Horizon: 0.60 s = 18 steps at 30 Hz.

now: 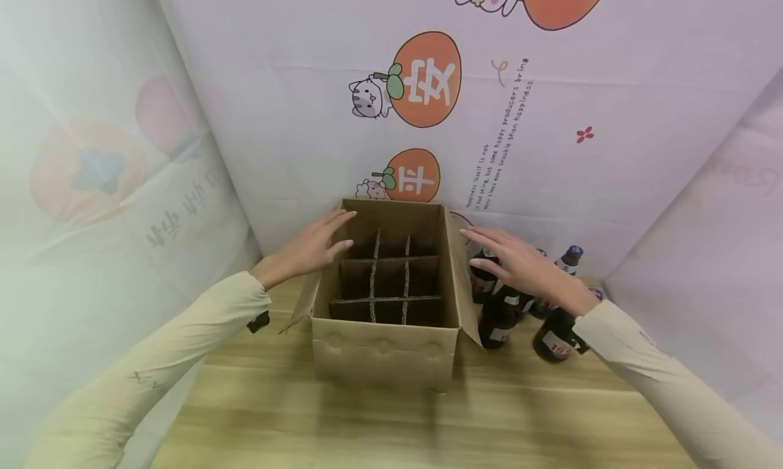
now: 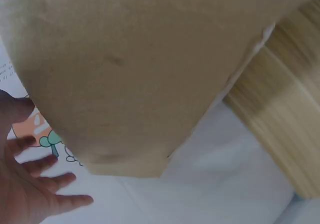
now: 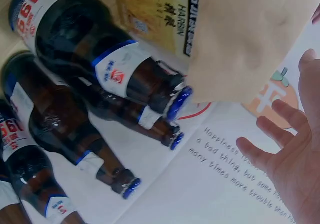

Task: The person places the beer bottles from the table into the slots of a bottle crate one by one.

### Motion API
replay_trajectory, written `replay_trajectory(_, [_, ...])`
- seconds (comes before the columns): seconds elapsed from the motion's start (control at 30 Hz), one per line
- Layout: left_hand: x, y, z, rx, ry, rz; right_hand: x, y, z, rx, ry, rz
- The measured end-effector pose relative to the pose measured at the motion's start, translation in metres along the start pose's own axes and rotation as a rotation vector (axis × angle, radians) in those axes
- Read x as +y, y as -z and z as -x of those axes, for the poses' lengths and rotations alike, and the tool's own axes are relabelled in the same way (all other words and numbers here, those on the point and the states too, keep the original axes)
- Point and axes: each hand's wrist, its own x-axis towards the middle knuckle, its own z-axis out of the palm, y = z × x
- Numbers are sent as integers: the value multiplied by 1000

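An open cardboard box (image 1: 384, 350) stands on the wooden table, with a cardboard divider (image 1: 389, 259) forming several cells inside. My left hand (image 1: 313, 246) is over the box's left rim, fingers spread and holding nothing. In the left wrist view the left side flap (image 2: 130, 74) fills much of the picture beside those fingers. My right hand (image 1: 520, 262) hovers past the right rim with straight, spread fingers, also holding nothing. Below it stand several dark brown beer bottles (image 1: 498, 319) with blue caps and white labels. The right wrist view shows the bottles (image 3: 75, 29) beside the right flap (image 3: 240, 39).
The wooden table (image 1: 342, 421) stretches in front of the box. White printed sheeting (image 1: 293, 115) with orange fruit drawings hangs behind and on both sides. The box's side flaps stick outward, the right one (image 1: 465, 285) close to the nearest bottles.
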Motion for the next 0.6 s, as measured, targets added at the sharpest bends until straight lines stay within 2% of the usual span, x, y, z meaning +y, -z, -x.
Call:
replay_trajectory(0.1, [-4,0,0,10,46,43,4,0,5,-12,-30,-37])
replay_trajectory(0.27, [-8,1,0,33,81,175,8,2,16,-72,-149,-149])
replay_trajectory(0.37, [-10,2,1,25,127,259,10,6,23,-100,-213,-207])
replay_trajectory(0.5, [-12,2,4,-14,224,442,12,8,33,-126,-241,-258])
replay_trajectory(0.6, [-14,3,5,-40,301,577,15,4,39,-129,-233,-298])
